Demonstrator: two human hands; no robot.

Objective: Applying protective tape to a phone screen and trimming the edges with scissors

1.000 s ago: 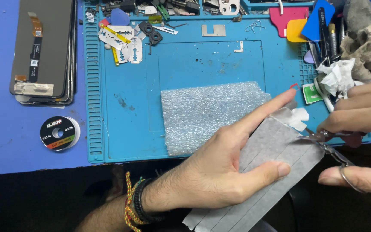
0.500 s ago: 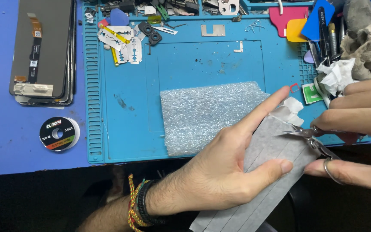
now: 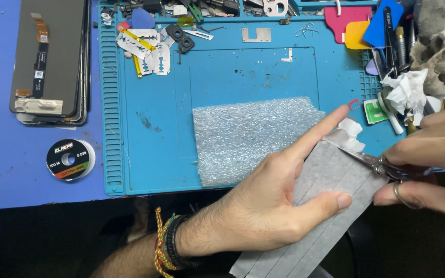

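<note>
My left hand (image 3: pixel 269 206) holds a grey sheet of strip-lined paper (image 3: pixel 330 175) over the table's front edge, thumb on top and index finger stretched along its upper edge. My right hand (image 3: pixel 431 164) grips small metal scissors (image 3: pixel 379 164) at the right, their blades on the sheet's upper right end near a crumpled white tab (image 3: pixel 350 128). A piece of bubble wrap (image 3: pixel 253 136) lies on the blue work mat (image 3: pixel 155 149) just left of my left index finger.
Phone screens (image 3: pixel 50 62) are stacked on the purple surface at far left, with a small wire spool (image 3: pixel 69 159) below them. Razor blades (image 3: pixel 148 49), plastic picks (image 3: pixel 366 25), tools, crumpled tissue (image 3: pixel 408 90) and rags (image 3: pixel 441 46) crowd the mat's back and right side.
The scissors have moved a little left along the sheet's upper end, and the sheet has tilted slightly. My left hand keeps its hold in nearly the same place.
</note>
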